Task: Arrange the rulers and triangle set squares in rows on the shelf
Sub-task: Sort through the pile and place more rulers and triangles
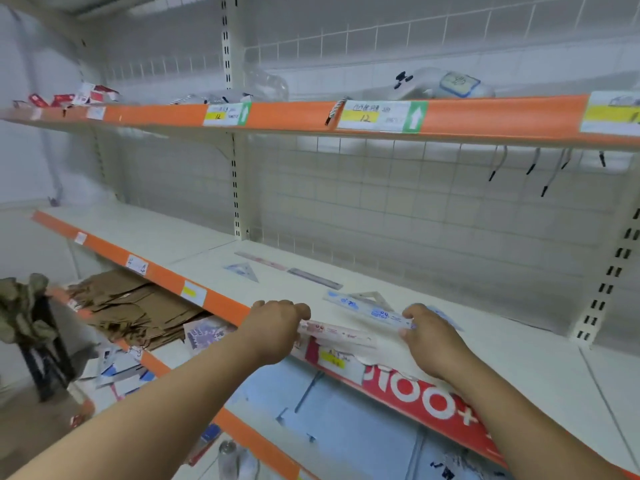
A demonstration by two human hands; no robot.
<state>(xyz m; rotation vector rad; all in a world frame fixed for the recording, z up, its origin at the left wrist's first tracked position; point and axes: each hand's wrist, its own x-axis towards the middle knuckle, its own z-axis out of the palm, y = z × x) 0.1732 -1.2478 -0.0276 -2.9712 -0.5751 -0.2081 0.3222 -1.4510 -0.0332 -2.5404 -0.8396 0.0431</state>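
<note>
The pink ruler is gripped at its left end by the curled fingers of the left hand, at the front edge of the shelf. The right hand is curled at its other end, where the blue ruler also ends; which one is pinched cannot be told. Four rulers are counted, including a grey ruler and a far pink ruler further back. Two set squares are counted: a clear set square and a blue set square.
</note>
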